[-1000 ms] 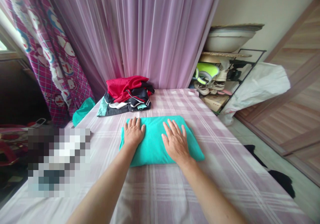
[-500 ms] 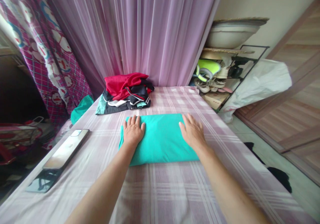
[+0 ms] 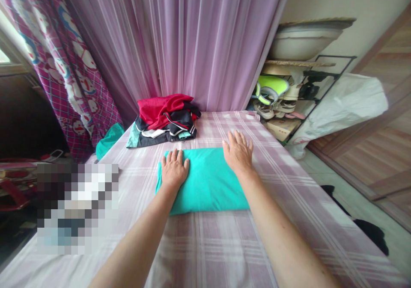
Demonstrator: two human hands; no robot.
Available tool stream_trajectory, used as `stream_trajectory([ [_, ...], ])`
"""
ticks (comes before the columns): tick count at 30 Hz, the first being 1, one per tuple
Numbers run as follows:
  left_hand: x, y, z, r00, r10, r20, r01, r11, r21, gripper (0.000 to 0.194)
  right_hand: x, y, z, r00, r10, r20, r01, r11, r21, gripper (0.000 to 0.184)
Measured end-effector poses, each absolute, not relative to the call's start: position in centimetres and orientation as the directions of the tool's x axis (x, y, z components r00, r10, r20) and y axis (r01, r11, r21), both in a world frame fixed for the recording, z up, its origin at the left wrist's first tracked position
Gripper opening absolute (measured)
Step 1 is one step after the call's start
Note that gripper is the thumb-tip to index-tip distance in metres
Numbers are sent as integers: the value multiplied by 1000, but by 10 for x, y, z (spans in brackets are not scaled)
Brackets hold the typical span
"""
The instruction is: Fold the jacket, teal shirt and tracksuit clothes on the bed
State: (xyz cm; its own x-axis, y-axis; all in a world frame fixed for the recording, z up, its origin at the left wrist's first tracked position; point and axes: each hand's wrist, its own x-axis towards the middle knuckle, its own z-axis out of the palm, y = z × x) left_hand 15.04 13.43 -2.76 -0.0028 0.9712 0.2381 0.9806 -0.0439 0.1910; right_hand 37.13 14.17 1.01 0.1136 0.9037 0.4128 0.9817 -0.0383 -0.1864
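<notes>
a folded teal cloth (image 3: 208,185) lies flat on a plaid sheet (image 3: 221,253), around the middle between its left and right edges, long sides roughly in line with the sheet's far edge. the left hand (image 3: 175,171) rests palm down on the cloth's left end, fingers extended and slightly apart, thumb out to the side, gripping nothing. the right hand (image 3: 238,153) is at the cloth's far right corner — fingers straight, a little spread and reaching past the cloth's far edge, with nothing in its grasp; whether its palm presses down, i cannot tell. near the sheet's far left corner sits a loose heap: a red garment (image 3: 163,108) on top of a dark garment with white piping (image 3: 181,123). behind the far edge hangs a purple curtain (image 3: 205,44); past the far right corner stands a metal rack (image 3: 335,79) with shoes (image 3: 284,106).
</notes>
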Motion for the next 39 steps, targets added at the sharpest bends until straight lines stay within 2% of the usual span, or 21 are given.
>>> stream_trajectory([
  [2,150,134,-28,0,971,239,981,-47,190,57,364,137,7,45,906,421,986,28,-166,52],
  [5,150,134,-28,-2,971,239,981,-44,190,58,353,131,-3,-66,976,210,981,102,-164,47],
  [6,150,133,-28,-4,971,238,981,-43,191,58,349,129,-5,-74,981,182,979,107,-176,47],
  [11,150,133,-27,-5,970,242,978,-46,202,57,321,109,-9,-111,898,426,946,227,-231,50],
  [16,149,132,-26,-2,968,251,975,-54,214,57,305,92,-33,-158,917,366,926,267,-269,42],
  [24,135,123,-29,71,974,215,966,-121,229,57,310,95,-44,-134,878,461,898,304,-319,39],
  [28,106,104,-47,119,953,279,939,-199,279,53,312,97,-49,-136,853,503,884,334,-328,37],
  [31,81,91,-62,72,938,339,901,-207,382,52,314,97,-52,-139,838,527,876,353,-329,36],
  [34,64,84,-69,-49,930,363,883,-129,451,50,316,97,-55,-143,824,549,870,369,-327,35],
  [37,59,81,-68,-167,921,351,896,-7,443,45,317,97,-57,-146,811,566,867,381,-323,36],
  [39,60,80,-65,-172,931,323,907,22,420,41,317,97,-58,-150,808,570,866,385,-318,36],
])
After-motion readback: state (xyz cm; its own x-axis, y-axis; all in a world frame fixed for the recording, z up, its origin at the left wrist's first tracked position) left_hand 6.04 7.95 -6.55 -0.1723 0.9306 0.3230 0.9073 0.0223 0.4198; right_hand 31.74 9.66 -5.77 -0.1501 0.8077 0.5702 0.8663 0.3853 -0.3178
